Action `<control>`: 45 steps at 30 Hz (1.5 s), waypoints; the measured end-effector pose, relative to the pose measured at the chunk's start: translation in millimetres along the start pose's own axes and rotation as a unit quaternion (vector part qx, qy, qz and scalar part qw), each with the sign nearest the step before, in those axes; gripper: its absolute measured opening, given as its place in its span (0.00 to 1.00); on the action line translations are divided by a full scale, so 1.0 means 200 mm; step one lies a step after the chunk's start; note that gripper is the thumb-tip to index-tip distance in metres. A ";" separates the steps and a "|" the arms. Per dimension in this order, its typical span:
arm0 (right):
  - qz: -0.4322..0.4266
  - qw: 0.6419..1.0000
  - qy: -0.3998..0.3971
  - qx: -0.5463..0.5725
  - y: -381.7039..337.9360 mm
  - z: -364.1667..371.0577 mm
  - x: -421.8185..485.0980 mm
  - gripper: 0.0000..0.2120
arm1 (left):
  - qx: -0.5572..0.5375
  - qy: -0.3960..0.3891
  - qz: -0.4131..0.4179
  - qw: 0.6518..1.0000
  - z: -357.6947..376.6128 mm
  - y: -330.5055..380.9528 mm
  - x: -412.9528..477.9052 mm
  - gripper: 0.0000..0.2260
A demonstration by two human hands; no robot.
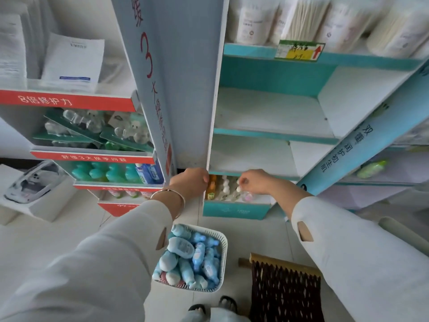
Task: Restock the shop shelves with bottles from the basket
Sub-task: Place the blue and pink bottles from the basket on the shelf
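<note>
Two sleeves [104,263]; left hand [189,182] grips shelf panel [185,89], right hand [254,181] pinches one bottle [245,195]; one basket [224,242]

Bright, soft daylight; wide-angle edge warp, motion blur up top

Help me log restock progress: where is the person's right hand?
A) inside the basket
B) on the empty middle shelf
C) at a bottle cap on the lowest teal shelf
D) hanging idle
C: the right hand pinches a bottle's white cap on the lowest teal shelf, away from the basket on the floor; the left hand grips the divider panel.
</note>
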State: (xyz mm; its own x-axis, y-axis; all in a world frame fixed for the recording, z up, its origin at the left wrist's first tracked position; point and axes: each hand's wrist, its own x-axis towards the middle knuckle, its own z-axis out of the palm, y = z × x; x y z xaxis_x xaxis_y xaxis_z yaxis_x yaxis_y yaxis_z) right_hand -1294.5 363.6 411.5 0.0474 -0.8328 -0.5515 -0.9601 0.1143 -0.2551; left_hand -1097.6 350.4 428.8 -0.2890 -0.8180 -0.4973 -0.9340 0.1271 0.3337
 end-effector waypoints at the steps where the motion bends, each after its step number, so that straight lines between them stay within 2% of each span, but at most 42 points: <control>1: 0.007 1.000 0.002 0.001 0.00 -0.01 0.01 0.11 | -0.001 -0.001 0.010 1.000 -0.01 0.01 0.02 0.12; 11: 0.037 0.999 0.026 0.020 0.11 -0.05 0.12 0.09 | 0.050 0.042 0.082 0.994 -0.04 0.06 0.21 0.11; 14: 0.039 0.997 0.053 0.027 0.15 -0.05 0.18 0.07 | 0.061 0.037 0.104 0.992 0.01 0.11 0.29 0.10; 18: 0.038 0.998 0.052 0.026 0.17 0.01 0.26 0.07 | 0.058 0.028 0.110 0.992 0.11 0.09 0.36 0.09; 24: 0.030 0.999 0.020 0.037 0.12 0.06 0.27 0.12 | 0.069 -0.014 0.081 0.994 0.16 0.05 0.36 0.11; 29: 0.024 0.999 0.005 0.026 0.09 0.04 0.30 0.10 | 0.052 -0.019 0.070 0.996 0.12 0.02 0.34 0.14; 34: 0.016 0.999 -0.040 0.004 0.05 0.05 0.35 0.10 | 0.032 -0.021 0.021 0.999 0.13 -0.05 0.29 0.14; 40: -0.026 0.997 -0.075 -0.009 -0.08 0.10 0.52 0.11 | -0.010 -0.014 -0.015 1.000 0.18 -0.21 0.35 0.14; 45: -0.083 0.985 -0.126 -0.078 -0.18 0.23 0.70 0.10 | -0.065 -0.004 -0.062 0.996 0.29 -0.36 0.40 0.14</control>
State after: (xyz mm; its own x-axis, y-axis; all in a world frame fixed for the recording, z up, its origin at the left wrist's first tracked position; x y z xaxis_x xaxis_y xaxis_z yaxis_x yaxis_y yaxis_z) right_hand -1239.9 267.3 307.2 0.2563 -0.6696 -0.6971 -0.9629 -0.1136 -0.2449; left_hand -1066.5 308.1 318.2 -0.1762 -0.8178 -0.5478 -0.9277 -0.0481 0.3703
